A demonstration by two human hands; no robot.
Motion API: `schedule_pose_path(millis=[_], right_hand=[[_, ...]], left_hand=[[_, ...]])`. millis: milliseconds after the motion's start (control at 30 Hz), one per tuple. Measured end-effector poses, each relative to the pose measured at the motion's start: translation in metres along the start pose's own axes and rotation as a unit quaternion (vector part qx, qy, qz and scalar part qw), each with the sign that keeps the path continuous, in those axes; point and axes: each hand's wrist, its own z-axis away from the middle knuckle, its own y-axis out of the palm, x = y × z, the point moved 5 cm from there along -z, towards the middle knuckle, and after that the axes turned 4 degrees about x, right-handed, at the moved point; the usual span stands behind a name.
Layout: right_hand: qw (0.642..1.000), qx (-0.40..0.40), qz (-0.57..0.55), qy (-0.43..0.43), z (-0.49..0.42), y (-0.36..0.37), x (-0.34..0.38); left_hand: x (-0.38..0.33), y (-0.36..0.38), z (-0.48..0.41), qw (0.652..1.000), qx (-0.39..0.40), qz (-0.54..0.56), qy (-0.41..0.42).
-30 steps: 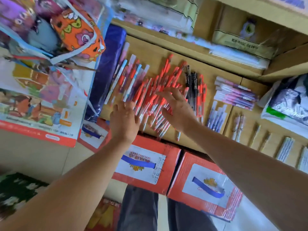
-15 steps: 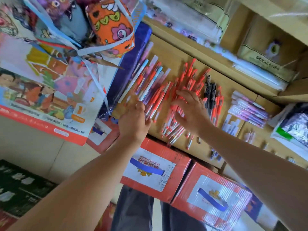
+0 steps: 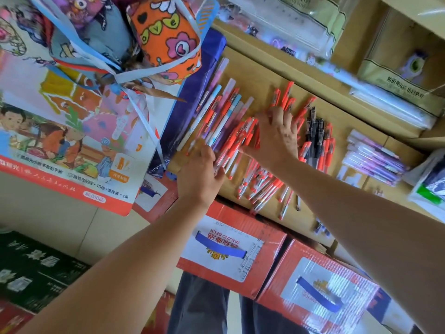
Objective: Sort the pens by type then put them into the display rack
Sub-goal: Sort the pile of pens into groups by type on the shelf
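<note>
We're over the tan shelf (image 3: 260, 78) now: red pens (image 3: 265, 186) sprawl across its middle, black pens (image 3: 314, 131) just at their three o'clock, pastel pens (image 3: 216, 109) at ten o'clock, purple pens (image 3: 375, 155) farther out at three.

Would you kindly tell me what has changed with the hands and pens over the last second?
The right hand has slid left across the red pens, sweeping a bunch of them towards the left hand, which has edged up against the pens' lower ends. Neither hand has lifted a pen. The black pens and purple pens lie as before.
</note>
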Motion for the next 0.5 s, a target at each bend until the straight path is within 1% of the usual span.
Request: schedule_pose_path(millis=[333, 500], right_hand=[[0.999, 0.009, -0.036, 0.003, -0.0024, 0.0016, 0.0019], [0.995, -0.004, -0.102, -0.010, -0.0025, -0.0058, -0.0063]], left_hand=[[-0.0051, -0.0039, -0.0001, 0.999, -0.015, 0.034, -0.009], [-0.0053, -0.0025, 0.0004, 0.999, -0.017, 0.044, -0.003]])
